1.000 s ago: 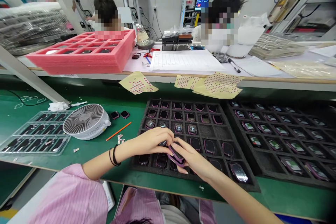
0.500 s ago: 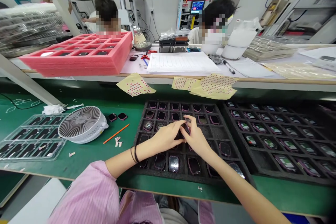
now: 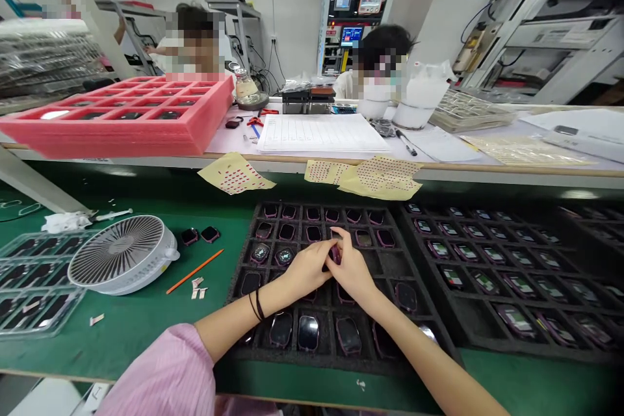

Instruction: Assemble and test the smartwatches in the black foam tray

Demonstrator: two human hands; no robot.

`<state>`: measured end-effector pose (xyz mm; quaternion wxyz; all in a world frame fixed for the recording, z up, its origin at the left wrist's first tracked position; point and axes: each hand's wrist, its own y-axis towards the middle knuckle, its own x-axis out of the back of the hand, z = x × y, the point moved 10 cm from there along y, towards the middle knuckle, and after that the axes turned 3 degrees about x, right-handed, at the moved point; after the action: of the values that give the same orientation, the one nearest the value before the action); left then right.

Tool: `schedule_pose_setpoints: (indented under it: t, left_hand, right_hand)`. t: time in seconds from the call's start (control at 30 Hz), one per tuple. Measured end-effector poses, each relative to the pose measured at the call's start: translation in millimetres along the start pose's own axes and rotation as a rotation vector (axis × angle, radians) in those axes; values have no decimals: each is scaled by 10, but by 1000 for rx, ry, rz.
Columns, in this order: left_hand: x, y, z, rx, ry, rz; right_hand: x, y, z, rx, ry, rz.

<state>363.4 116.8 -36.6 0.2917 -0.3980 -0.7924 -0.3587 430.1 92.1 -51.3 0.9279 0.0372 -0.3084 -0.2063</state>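
Observation:
Over the middle of a black foam tray (image 3: 396,266), both of my hands meet around one smartwatch case (image 3: 335,253) with a purple edge. My left hand (image 3: 309,266) closes on it from the left side, its fingers bent over the top. From the right, my right hand (image 3: 351,266) pinches the same case between thumb and fingers. Much of the case is hidden by the fingers. Around my hands, dark-screened watches (image 3: 348,335) lie in the tray's compartments. Two of them, such as the watch (image 3: 285,257) left of my hand, show lit dials.
A second foam tray (image 3: 468,318) with watch cases stands to the right. On the left are a white fan (image 3: 124,253), an orange stick (image 3: 195,271), two watch cases (image 3: 199,235) and a clear plastic tray (image 3: 73,292). A shelf edge (image 3: 287,160) runs behind, bearing a pink foam tray (image 3: 195,133).
The camera view has tilted up and shifted right, so the scene sits lower and further left. Both hands still hold the smartwatch case over the tray.

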Motion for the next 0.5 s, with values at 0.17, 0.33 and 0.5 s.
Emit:
schedule_pose_setpoints:
  t: [0.17, 0.33, 0.5]
  left_hand:
    - [253, -37, -113, -144, -10, -94]
    - [481, -116, -224, -276, -62, -233]
    - [378, -116, -271, -308, -87, -147]
  right_hand:
    - [65, 6, 44, -17, 381, 59]
    - [-190, -65, -15, -176, 786, 442]
    - [-303, -151, -90, -244, 904, 585]
